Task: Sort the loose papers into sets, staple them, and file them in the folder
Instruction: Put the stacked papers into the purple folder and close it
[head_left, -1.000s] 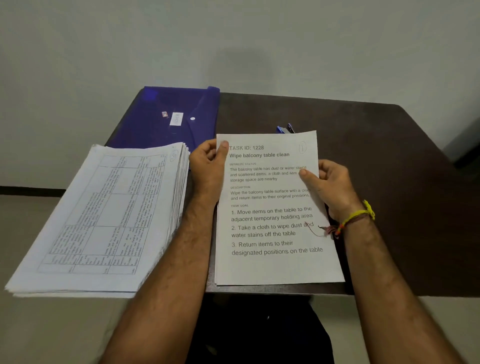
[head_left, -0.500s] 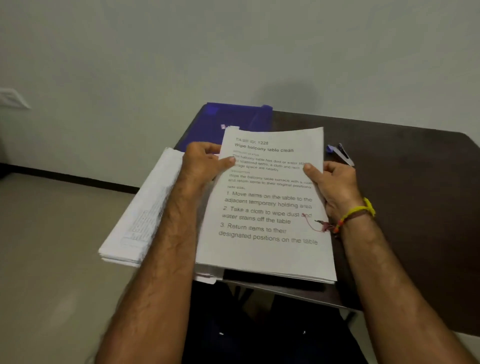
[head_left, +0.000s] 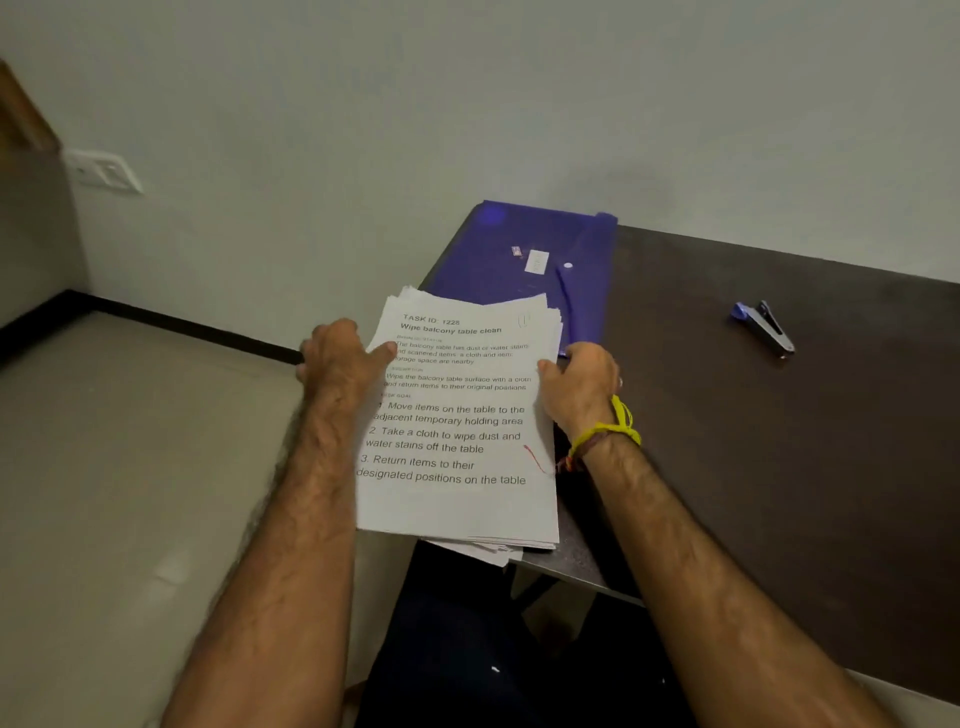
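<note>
A thick stack of white papers (head_left: 457, 457) lies at the left end of the dark table, its top sheet headed "Wipe balcony table clean". My left hand (head_left: 337, 361) grips the stack's left edge, thumb on the top sheet. My right hand (head_left: 579, 387) grips the right edge, thumb on the paper. Behind the stack lies the blue plastic folder (head_left: 519, 249), closed and flat. A blue and black stapler (head_left: 763, 327) sits apart on the table to the right.
The dark brown table (head_left: 779, 441) reaches right and toward me; the stack overhangs its near left edge. Left of the table lies pale floor (head_left: 130, 467) with a black skirting line. A white wall socket (head_left: 104, 171) is at the far left.
The sheet set I held over the table's middle has moved left onto the big pile, and both hands now grip the combined stack. The camera has swung left.
</note>
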